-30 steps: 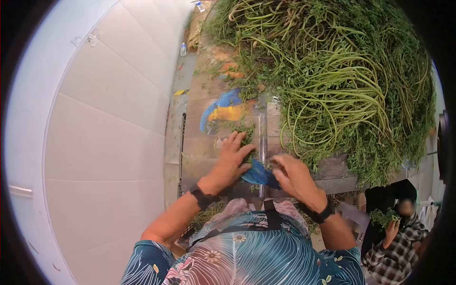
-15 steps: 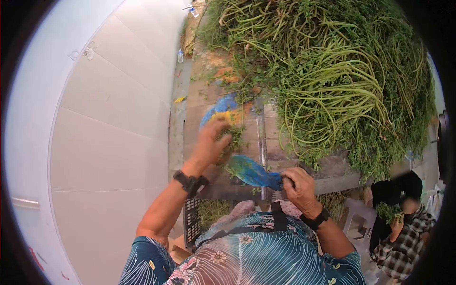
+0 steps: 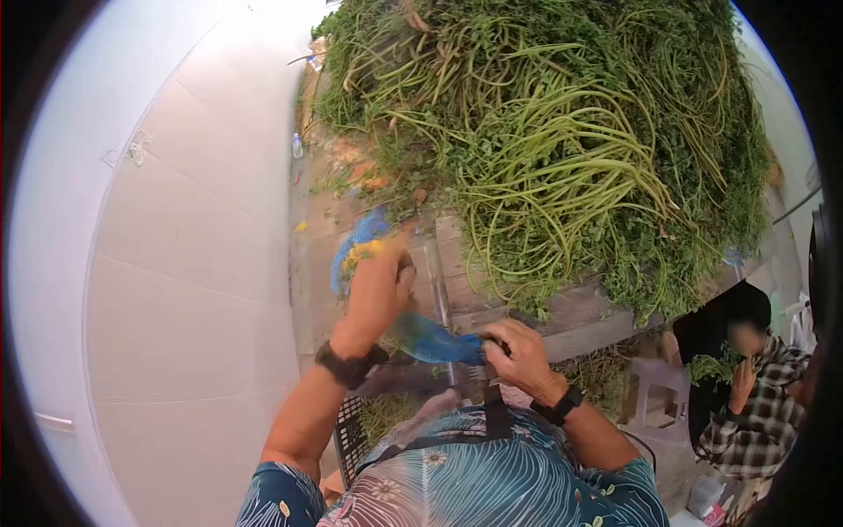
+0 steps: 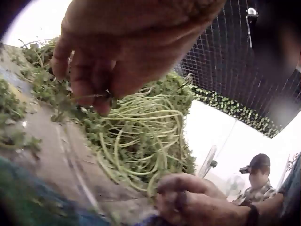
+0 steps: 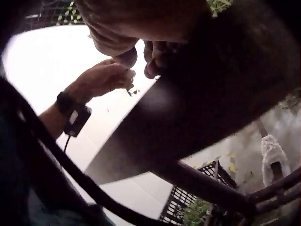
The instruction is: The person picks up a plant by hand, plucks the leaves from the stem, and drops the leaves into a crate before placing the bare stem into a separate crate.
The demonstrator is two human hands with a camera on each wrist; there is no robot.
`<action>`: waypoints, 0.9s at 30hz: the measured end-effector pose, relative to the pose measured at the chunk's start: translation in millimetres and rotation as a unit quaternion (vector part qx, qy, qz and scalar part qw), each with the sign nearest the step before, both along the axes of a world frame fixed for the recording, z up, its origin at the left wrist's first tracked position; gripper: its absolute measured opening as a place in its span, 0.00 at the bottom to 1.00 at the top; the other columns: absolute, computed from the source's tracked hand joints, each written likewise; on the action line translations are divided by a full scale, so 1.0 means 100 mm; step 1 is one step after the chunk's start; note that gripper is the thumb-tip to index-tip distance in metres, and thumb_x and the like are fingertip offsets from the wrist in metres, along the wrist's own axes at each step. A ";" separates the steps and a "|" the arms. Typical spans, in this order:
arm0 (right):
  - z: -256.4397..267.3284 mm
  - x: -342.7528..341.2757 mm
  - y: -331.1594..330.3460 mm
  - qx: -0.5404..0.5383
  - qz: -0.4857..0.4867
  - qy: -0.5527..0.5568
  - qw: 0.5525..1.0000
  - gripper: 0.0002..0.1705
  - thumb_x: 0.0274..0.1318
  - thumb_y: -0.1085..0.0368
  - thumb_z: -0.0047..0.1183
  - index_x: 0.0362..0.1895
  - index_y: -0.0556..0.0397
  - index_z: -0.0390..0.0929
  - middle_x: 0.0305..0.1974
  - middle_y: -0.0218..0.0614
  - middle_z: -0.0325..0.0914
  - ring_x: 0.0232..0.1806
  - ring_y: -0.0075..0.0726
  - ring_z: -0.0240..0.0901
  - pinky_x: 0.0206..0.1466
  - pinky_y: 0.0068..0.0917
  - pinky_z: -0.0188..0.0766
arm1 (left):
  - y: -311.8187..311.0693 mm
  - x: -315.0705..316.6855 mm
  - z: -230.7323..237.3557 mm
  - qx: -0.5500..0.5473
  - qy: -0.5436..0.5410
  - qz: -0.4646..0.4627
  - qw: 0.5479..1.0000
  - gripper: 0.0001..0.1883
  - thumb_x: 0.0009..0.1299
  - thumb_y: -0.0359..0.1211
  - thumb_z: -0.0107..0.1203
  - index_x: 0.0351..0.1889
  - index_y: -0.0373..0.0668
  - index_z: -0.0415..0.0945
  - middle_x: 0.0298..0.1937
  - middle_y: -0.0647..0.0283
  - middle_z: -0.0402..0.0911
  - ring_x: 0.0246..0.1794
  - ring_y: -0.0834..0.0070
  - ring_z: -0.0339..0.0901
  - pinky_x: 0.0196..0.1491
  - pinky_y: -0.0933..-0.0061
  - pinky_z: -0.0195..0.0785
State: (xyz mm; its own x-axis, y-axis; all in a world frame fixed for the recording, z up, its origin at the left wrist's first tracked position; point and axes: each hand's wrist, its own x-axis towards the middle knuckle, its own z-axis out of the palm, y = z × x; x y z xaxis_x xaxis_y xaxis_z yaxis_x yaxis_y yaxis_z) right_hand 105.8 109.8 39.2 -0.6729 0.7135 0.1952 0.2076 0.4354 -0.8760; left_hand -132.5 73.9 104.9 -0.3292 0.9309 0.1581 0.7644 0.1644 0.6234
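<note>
Blurred in the head view, my left hand is above the table's painted blue and yellow patch. Its curled fingers pinch a small green sprig, seen in the left wrist view. Just off the table's front edge, my right hand has curled fingers and a bent thumb, beside the tip of a blue feather-shaped patch; nothing shows in its grip. Loose green leaves lie near the left hand. A large heap of long-stemmed greens covers the far and right side of the table.
A metal strip crosses the wooden table. A black crate stands below its front edge and a pale plastic stool at the right. Another person in checked clothing holds greens there. A white wall rises at the left.
My left hand has moved from the blue feather-shaped patch towards the blue and yellow one. My right hand has come in beside the blue tip. The head view has shifted, moving the table left.
</note>
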 end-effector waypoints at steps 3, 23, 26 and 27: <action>0.29 -0.06 0.00 -0.212 -0.061 0.003 0.975 0.14 0.50 0.68 0.48 0.43 0.58 0.73 0.28 0.36 0.74 0.29 0.31 0.71 0.33 0.26 0.67 | -0.11 0.36 0.20 -0.014 -0.030 -0.087 0.996 0.03 0.57 0.26 0.50 0.29 0.38 0.70 0.26 0.54 0.73 0.29 0.55 0.71 0.33 0.61 0.63; 1.01 -0.06 -0.01 -0.064 -0.024 0.135 0.988 0.11 0.56 0.72 0.40 0.37 0.60 0.75 0.26 0.37 0.77 0.27 0.24 0.74 0.27 0.22 0.69 | -0.33 0.13 -0.12 0.053 -0.229 0.185 0.954 0.08 0.65 0.30 0.41 0.32 0.36 0.70 0.23 0.59 0.73 0.24 0.69 0.72 0.28 0.70 0.64; 0.86 -0.10 0.06 -0.182 -0.019 0.058 0.981 0.12 0.58 0.69 0.39 0.36 0.59 0.75 0.26 0.37 0.77 0.28 0.23 0.74 0.30 0.22 0.70 | -0.46 -0.27 -0.08 0.071 -0.246 0.175 0.951 0.11 0.67 0.33 0.41 0.34 0.35 0.72 0.26 0.60 0.74 0.28 0.72 0.74 0.33 0.72 0.67; 0.77 -0.13 0.08 -0.206 -0.016 0.025 0.978 0.12 0.59 0.68 0.39 0.36 0.60 0.75 0.25 0.37 0.77 0.28 0.23 0.73 0.30 0.22 0.69 | -0.47 -0.41 -0.12 0.076 -0.223 0.157 0.959 0.12 0.68 0.34 0.42 0.36 0.35 0.72 0.28 0.60 0.76 0.31 0.71 0.75 0.35 0.71 0.68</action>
State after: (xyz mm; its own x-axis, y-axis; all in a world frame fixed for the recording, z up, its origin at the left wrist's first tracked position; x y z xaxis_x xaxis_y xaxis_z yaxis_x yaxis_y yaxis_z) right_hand 92.7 117.7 115.9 -0.6458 0.7591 -0.0822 0.1687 0.0368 -0.9850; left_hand -173.9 27.1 92.5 -0.6555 0.7526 0.0630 0.3440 0.2232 0.9121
